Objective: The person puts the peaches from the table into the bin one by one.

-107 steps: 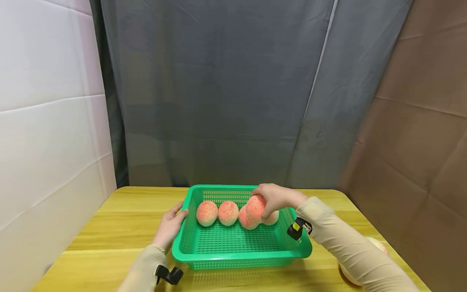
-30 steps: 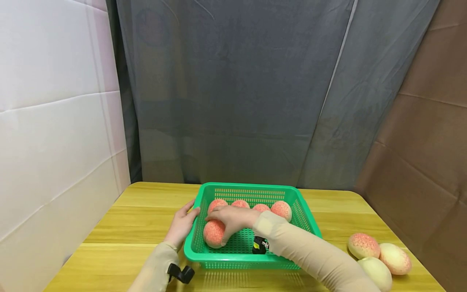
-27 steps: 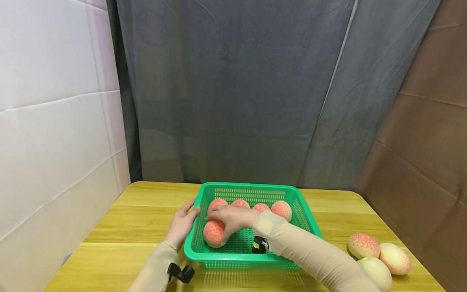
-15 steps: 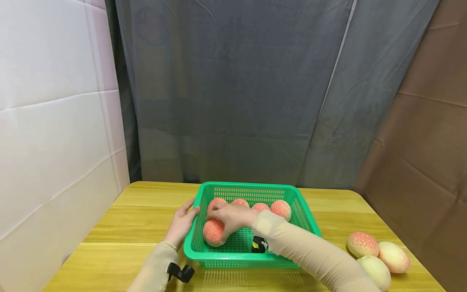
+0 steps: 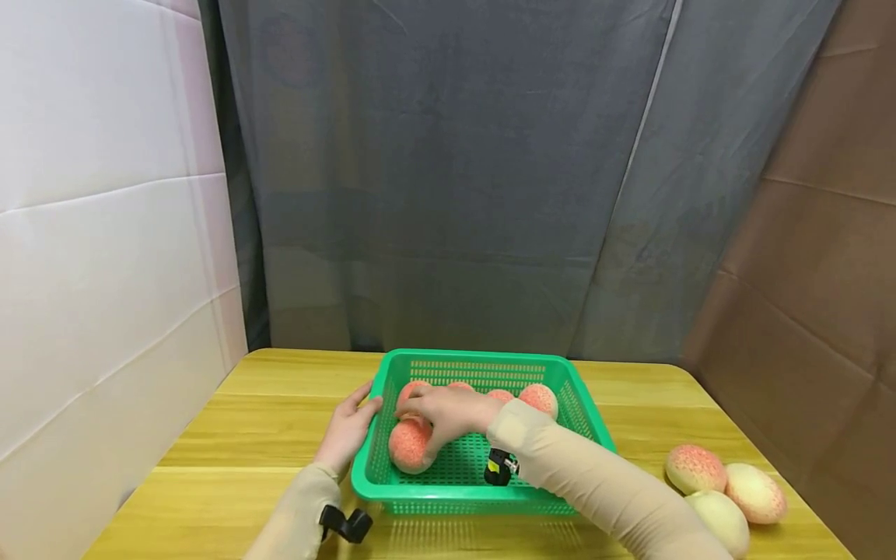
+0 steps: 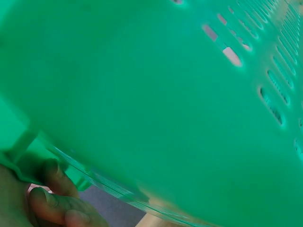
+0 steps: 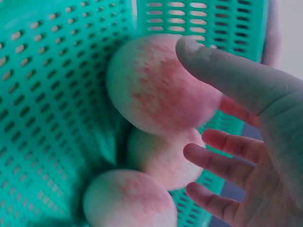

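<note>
My left hand [image 5: 346, 432] grips the left rim of a green plastic basket [image 5: 483, 493], thumb over the edge. In the left wrist view its fingers [image 6: 59, 208] curl at the rim. My right hand [image 5: 451, 411] is inside the basket, over a pink-speckled peach [image 5: 409, 447] at the front left. In the right wrist view the thumb [image 7: 232, 73] lies along this peach [image 7: 161, 94], while several fingers are spread apart from it. Behind it are more peaches in a row, among them one at the back left [image 5: 411, 389] and one at the right [image 5: 540, 398].
Three more peaches sit on the wooden table [image 5: 210, 467] at the right: a pink one [image 5: 696, 469], a paler one [image 5: 756, 493] and a cream one [image 5: 719, 521]. A grey curtain [image 5: 434, 194] hangs behind, with pale and brown cloth at the sides.
Earlier the right hand held a peach at the basket's right; now a peach rests front left. Over the last half second, the right fingers have lifted slightly off it. The left hand stays put.
</note>
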Tool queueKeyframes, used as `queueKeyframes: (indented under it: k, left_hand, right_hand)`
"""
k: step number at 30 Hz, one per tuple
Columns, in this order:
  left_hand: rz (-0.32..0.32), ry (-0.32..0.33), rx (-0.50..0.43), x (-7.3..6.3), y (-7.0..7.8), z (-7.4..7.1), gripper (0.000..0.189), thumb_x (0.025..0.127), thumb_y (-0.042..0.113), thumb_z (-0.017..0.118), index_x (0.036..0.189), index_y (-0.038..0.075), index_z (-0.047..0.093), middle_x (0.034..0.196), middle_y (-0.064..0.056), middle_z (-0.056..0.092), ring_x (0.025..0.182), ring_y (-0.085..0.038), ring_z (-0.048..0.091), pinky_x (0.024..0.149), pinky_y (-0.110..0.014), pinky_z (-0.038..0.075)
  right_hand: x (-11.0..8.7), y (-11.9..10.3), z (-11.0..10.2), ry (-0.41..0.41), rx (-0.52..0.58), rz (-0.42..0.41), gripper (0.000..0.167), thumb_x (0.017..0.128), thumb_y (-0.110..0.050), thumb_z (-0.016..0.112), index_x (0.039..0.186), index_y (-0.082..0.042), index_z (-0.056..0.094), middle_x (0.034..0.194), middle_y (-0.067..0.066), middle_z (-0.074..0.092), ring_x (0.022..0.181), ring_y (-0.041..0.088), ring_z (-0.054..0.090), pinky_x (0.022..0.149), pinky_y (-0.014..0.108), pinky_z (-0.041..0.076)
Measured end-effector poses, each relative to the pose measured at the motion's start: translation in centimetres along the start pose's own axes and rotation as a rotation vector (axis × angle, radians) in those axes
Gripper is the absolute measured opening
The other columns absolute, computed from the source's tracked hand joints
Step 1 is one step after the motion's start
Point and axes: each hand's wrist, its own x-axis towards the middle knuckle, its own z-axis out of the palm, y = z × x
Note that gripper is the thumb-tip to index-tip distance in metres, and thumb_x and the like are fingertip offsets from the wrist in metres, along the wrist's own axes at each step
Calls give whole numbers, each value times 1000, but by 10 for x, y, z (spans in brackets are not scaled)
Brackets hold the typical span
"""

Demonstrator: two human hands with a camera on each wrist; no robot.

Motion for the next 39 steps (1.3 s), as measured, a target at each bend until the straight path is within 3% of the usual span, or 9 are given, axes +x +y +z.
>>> queueKeyframes:
  k: [6,11,18,21,29,33,39]
  left_hand:
    - [2,-11,28,7,-1,1,55,103,22,47,151,2,32,126,-28,57,96,-29,66,74,-30,54]
    - [3,-34,48,9,-2,1,55,103,22,47,151,1,31,133,-29,51,100,-30,64,75,-30,54]
    - [-2,-67,65,11,3,1,57,104,26,46,152,2,28,136,-29,49,103,-31,63,77,-30,53]
    - [-7,-69,86,8,6,-8,58,104,28,45,153,3,26,136,-30,48,102,-29,63,76,-29,53]
    - [-35,-54,113,1,9,-35,60,104,32,42,155,6,22,139,-29,45,97,-18,64,75,-26,53]
    - [-43,-53,118,-1,7,-39,62,105,34,42,155,5,20,141,-29,43,98,-17,64,75,-26,53]
    - [-54,-57,117,-1,5,-42,63,105,35,42,155,5,18,143,-29,40,101,-20,63,76,-26,53]
  right_hand:
    - [-20,11,-26,33,65,94,64,83,-35,77,141,-21,53,138,0,49,117,15,53,89,28,47]
    - [-49,27,-47,60,61,135,55,87,-31,71,138,-18,55,136,0,51,121,17,51,93,30,46]
    - [-119,62,-74,116,122,254,50,89,-33,72,133,-15,59,130,5,55,103,20,59,87,35,49]
    - [-150,79,-77,138,151,300,49,89,-30,71,132,-10,59,128,9,57,103,25,60,87,38,50]
    - [-215,124,-55,155,186,435,48,89,-30,71,126,0,62,121,17,62,99,33,62,83,44,52]
    - [-239,136,-38,118,225,503,45,88,-27,72,123,0,63,116,18,62,100,34,62,83,45,52]
    - [-263,146,-14,29,298,622,49,85,-25,74,123,3,62,119,23,60,113,42,54,91,52,47]
